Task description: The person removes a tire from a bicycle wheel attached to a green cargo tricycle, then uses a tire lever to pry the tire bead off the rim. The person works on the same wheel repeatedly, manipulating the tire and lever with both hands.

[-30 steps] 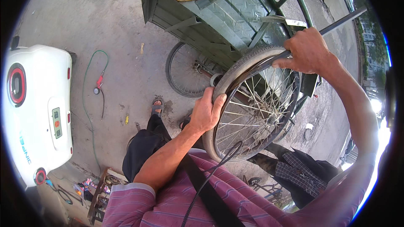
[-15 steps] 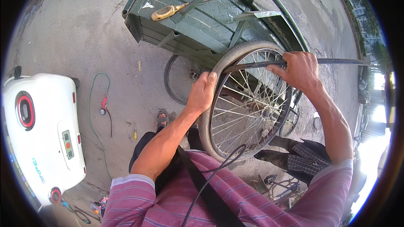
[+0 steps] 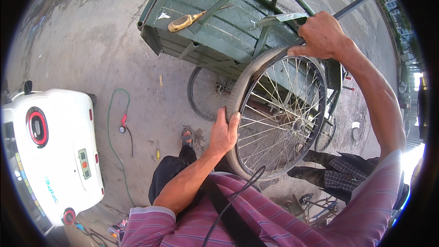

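Observation:
A spoked wheel (image 3: pixel 277 130) with a brown-edged tyre (image 3: pixel 235 96) stands upright before me. My left hand (image 3: pixel 224 131) grips the tyre's left side, thumb over its edge toward the rim. At the wheel's top right, my right hand (image 3: pixel 322 35) is closed around a long black strip, which looks like a flattened inner tube (image 3: pixel 361 2). One part of it runs along the rim inside the tyre's upper left; the other sticks out past my fist to the upper right. A grey-black looped cord (image 3: pixel 247 183) hangs across the lower part of the wheel.
Behind the wheel is a green metal cart (image 3: pixel 219 23) bearing a wooden-handled tool (image 3: pixel 185 21). A white vehicle (image 3: pixel 57 155) stands left, near a green hose (image 3: pixel 109 130) with a red inflator (image 3: pixel 123 121). A yellow-handled screwdriver (image 3: pixel 158 153) lies on the ground. Checked dark cloth (image 3: pixel 345 174) shows at right.
My right hand has moved up, swinging the tube's outer part upward; its inner part lies closer along the rim. My left hand has slid lower on the tyre. The whole view has shifted somewhat.

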Demonstrator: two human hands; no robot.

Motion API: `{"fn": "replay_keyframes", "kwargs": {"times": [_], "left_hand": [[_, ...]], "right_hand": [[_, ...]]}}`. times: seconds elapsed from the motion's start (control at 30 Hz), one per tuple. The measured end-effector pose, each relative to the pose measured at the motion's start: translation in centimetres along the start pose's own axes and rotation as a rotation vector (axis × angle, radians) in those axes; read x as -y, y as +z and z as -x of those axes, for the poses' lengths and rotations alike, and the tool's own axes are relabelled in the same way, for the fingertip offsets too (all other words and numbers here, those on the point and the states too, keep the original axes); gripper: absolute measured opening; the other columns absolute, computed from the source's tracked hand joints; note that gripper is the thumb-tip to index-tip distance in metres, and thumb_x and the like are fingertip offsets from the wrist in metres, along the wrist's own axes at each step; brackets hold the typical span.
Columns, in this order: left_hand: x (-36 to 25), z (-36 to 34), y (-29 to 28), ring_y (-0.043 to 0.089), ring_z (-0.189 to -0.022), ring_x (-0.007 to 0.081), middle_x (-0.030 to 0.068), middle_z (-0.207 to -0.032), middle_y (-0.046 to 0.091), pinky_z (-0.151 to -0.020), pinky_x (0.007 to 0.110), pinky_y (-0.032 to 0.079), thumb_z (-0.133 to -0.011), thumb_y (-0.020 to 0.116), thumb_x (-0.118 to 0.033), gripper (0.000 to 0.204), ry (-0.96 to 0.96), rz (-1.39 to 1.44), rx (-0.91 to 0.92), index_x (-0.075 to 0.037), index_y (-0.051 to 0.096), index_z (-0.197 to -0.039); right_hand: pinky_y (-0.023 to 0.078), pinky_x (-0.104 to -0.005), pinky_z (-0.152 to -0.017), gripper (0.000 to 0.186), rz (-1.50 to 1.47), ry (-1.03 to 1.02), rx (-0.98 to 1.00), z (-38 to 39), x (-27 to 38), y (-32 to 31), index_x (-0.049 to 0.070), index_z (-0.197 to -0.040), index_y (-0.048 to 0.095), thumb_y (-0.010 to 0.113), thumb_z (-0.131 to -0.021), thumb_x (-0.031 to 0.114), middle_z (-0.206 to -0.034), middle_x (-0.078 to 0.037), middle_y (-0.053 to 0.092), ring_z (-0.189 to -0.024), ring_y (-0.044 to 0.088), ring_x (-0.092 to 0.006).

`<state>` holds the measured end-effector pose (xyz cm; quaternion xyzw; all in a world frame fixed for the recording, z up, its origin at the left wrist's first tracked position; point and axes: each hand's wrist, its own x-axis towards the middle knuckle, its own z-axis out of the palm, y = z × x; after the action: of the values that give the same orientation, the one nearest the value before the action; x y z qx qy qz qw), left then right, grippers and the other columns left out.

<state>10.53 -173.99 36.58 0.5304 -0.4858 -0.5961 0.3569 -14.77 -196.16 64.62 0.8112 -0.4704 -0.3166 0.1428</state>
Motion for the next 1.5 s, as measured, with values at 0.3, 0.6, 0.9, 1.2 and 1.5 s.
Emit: {"fn": "replay_keyframes", "kwargs": {"times": [0.3, 0.6, 0.9, 1.2, 1.5], "left_hand": [[-1.0, -0.7, -0.2, 0.075, -0.085, 0.0393, 0.0222, -0.094, 0.073, -0.075, 0.049, 0.057, -0.114, 0.058, -0.049, 0.061, 0.102, 0.048, -0.008, 0.005, 0.05, -0.142], [-1.4, -1.1, -1.0, 0.075, -0.088, 0.0346, 0.0199, -0.096, 0.074, -0.08, 0.047, 0.057, -0.113, 0.057, -0.053, 0.062, 0.024, 0.047, 0.04, 0.003, 0.053, -0.139], [-1.7, -3.5, -0.6, 0.072, -0.09, 0.0285, 0.0185, -0.095, 0.073, -0.082, 0.045, 0.056, -0.112, 0.061, -0.053, 0.062, 0.043, 0.123, 0.073, 0.004, 0.057, -0.135], [-1.0, -2.4, -0.8, 0.073, -0.095, 0.0322, 0.0217, -0.102, 0.074, -0.087, 0.045, 0.056, -0.111, 0.06, -0.054, 0.065, -0.006, 0.083, 0.068, 0.004, 0.057, -0.138], [-0.4, -0.4, -0.6, 0.076, -0.088, 0.0363, 0.022, -0.092, 0.074, -0.08, 0.047, 0.057, -0.111, 0.06, -0.056, 0.065, 0.069, 0.105, -0.004, 0.003, 0.056, -0.137]], "right_hand": [[0.061, -0.0496, -0.073, 0.075, 0.116, -0.254, 0.175, -8.2, 0.4, -4.5, 0.002, -0.078, 0.081, 0.075, -0.085, 0.076, -0.074, -0.018, 0.075, -0.075, 0.074, -0.0423], [0.059, -0.0479, -0.072, 0.076, -0.076, 0.061, 0.258, -1.6, 0.1, 0.2, 0.005, -0.083, 0.082, 0.071, -0.089, 0.08, -0.068, -0.015, 0.072, -0.07, 0.074, -0.0369], [0.058, -0.0461, -0.069, 0.068, -0.434, 0.299, 0.011, 6.1, 1.3, 9.2, 0.006, -0.086, 0.082, 0.077, -0.089, 0.074, -0.065, -0.014, 0.071, -0.064, 0.072, -0.0327], [0.055, -0.0459, -0.064, 0.082, -0.143, -0.038, -0.107, 0.1, -1.0, 4.4, 0.004, -0.07, 0.076, 0.072, -0.083, 0.085, -0.057, -0.013, 0.064, -0.059, 0.069, -0.0351], [0.056, -0.0481, -0.066, 0.081, -0.008, -0.202, 0.074, -3.9, 3.1, -1.5, 0.002, -0.074, 0.078, 0.07, -0.085, 0.082, -0.061, -0.018, 0.067, -0.066, 0.071, -0.0391]]}}
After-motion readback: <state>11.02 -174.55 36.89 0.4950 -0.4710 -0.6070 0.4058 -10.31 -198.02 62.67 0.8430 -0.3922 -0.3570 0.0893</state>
